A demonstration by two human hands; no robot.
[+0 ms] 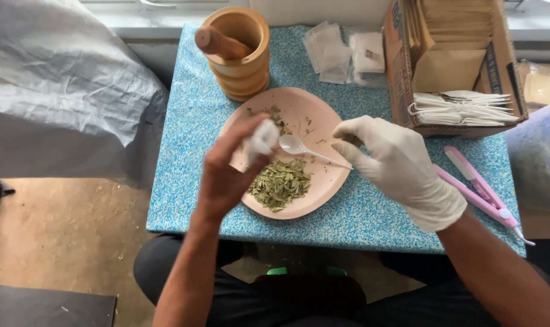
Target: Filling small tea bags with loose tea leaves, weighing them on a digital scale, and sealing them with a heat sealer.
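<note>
blue speckled cloth covers the small table (pixel 372 212) in front of me, set against a pale wall ledge, with a bare brownish floor to my left and a crumpled grey sheet (pixel 57 72) heaped beside the table. both my forearms reach in from below, elbows near my knees, wrists meeting over a pink plate (pixel 323 175). my left hand (pixel 226 172) is bare, fingers curled and pinched around a small white sachet (pixel 261 138) held upright just above the plate. my right hand (pixel 399 166) wears a white glove and pinches the handle of a white plastic spoon (pixel 299 147), whose bowl lies level right beside the sachet; i cannot tell whether they touch. a pile of dried green leaves (pixel 281 181) sits on the near half of the plate, with a few crumbs scattered toward the far edge. behind the plate stands a wooden mortar (pixel 242 60) with its pestle (pixel 217 42) leaning inside. more empty sachets (pixel 341 54) lie at the back, a cardboard box (pixel 399 72) of packets stands at right, and a pink sealer (pixel 477 191) lies near my right wrist.
</note>
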